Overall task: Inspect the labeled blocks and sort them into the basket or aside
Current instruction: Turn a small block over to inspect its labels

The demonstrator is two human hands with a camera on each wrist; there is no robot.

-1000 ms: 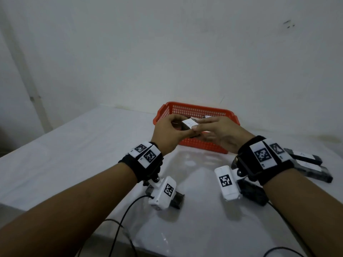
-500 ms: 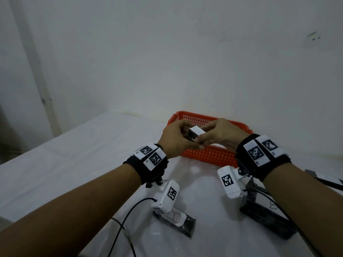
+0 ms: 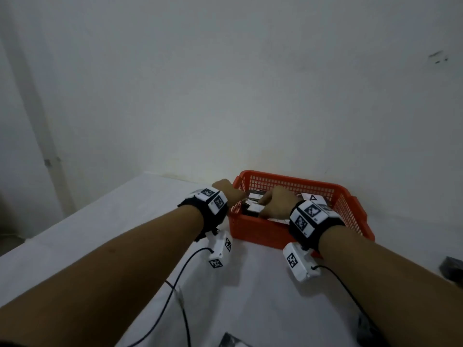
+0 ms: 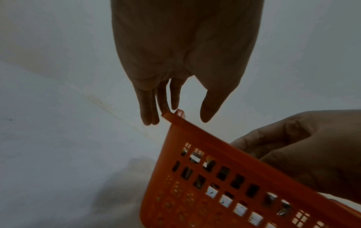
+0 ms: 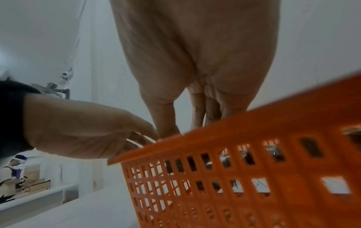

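1. Over the orange basket (image 3: pixel 298 235), both hands reach in past the near rim.
2. Left hand (image 4: pixel 183 50) hangs at the left corner, fingers (image 4: pixel 146 106) straight and apart from the thumb, holding nothing.
3. Right hand (image 3: pixel 278 205) lies over a white-labelled block (image 3: pixel 255 208) inside the basket; whether it grips the block, I cannot tell.
4. That block lies flat, label up, its long axis running roughly left to right.
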